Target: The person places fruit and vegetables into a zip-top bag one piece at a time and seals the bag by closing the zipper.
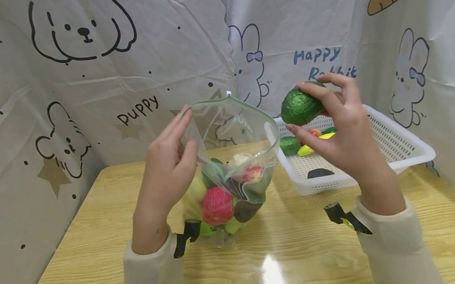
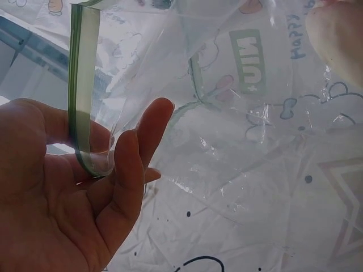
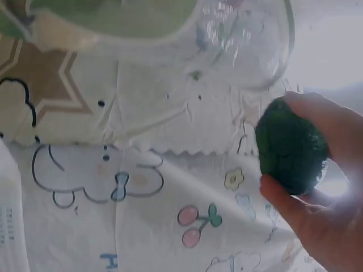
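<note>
My left hand (image 1: 168,162) holds the green-edged rim of a clear zip bag (image 1: 264,157) at its left side. The bag stands upright with its mouth spread. Inside are several toy fruits and vegetables, among them a pinkish-red round one (image 1: 217,205) and a dark one (image 1: 248,210). My right hand (image 1: 344,125) pinches a shiny green avocado (image 1: 302,106) between thumb and fingers, to the right of the bag's mouth and above it. In the right wrist view the same avocado (image 3: 288,148) sits in my fingertips, apart from the bag.
A white plastic basket (image 1: 409,156) stands at the back right. In it lie a green avocado-like piece (image 1: 290,146), a yellow banana-like piece (image 1: 306,150), a dark piece (image 1: 320,172) and some red and green ones. Printed cloth (image 1: 160,47) walls the wooden table (image 1: 295,250).
</note>
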Demonstrator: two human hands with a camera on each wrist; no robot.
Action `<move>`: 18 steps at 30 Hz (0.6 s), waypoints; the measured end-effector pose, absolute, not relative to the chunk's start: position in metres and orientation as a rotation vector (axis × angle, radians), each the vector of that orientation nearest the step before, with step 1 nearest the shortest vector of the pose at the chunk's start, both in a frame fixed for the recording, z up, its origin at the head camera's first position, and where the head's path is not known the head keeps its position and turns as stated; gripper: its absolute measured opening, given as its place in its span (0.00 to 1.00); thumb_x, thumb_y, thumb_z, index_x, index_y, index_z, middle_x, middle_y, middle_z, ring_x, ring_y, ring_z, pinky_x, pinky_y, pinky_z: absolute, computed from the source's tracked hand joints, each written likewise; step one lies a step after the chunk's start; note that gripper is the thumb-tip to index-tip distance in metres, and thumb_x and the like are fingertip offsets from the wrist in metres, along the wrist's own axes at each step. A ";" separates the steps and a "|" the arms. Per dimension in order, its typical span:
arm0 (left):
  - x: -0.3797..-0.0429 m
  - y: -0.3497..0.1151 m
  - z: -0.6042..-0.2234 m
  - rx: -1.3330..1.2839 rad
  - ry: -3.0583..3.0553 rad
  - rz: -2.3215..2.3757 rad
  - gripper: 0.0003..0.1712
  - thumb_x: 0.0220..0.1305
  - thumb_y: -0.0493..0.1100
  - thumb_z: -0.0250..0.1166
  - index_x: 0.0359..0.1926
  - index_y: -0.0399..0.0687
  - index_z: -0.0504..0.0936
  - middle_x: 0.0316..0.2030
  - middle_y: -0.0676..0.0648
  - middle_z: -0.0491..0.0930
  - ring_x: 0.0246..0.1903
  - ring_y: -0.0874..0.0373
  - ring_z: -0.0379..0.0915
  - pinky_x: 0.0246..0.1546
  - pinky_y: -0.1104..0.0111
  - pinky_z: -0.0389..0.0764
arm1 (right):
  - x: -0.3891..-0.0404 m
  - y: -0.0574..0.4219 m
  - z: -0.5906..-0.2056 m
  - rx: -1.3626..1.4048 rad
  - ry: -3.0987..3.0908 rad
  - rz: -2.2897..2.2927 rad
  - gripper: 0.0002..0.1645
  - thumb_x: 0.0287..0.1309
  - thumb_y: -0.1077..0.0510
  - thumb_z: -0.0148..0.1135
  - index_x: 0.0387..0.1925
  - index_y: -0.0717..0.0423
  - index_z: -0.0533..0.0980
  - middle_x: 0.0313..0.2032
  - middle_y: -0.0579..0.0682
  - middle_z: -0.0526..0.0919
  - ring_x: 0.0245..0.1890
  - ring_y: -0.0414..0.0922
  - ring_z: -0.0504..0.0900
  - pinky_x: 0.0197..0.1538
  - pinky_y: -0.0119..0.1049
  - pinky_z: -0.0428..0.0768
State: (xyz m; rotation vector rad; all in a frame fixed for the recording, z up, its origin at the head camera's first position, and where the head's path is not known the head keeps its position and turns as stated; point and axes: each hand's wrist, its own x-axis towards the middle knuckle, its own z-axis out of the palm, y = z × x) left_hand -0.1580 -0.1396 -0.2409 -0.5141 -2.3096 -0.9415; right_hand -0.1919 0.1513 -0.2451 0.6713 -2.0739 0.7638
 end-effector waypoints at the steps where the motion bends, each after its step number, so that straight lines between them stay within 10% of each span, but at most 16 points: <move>1: -0.158 -0.140 -0.241 -0.514 -2.310 -0.941 0.30 0.64 0.35 0.48 0.67 0.53 0.63 0.69 0.56 0.61 0.06 0.58 0.51 0.06 0.69 0.59 | -0.189 0.147 -0.244 0.688 -2.040 0.768 0.42 0.39 0.57 0.74 0.61 0.47 0.70 0.60 0.62 0.63 0.48 0.50 0.76 0.47 0.38 0.84; 18: -0.157 -0.136 -0.241 -0.527 -2.307 -0.934 0.30 0.63 0.34 0.47 0.67 0.51 0.63 0.69 0.54 0.61 0.06 0.58 0.49 0.06 0.70 0.57 | -0.175 0.096 -0.253 0.919 -1.829 0.901 0.43 0.38 0.60 0.74 0.59 0.61 0.68 0.64 0.61 0.68 0.60 0.48 0.68 0.39 0.42 0.76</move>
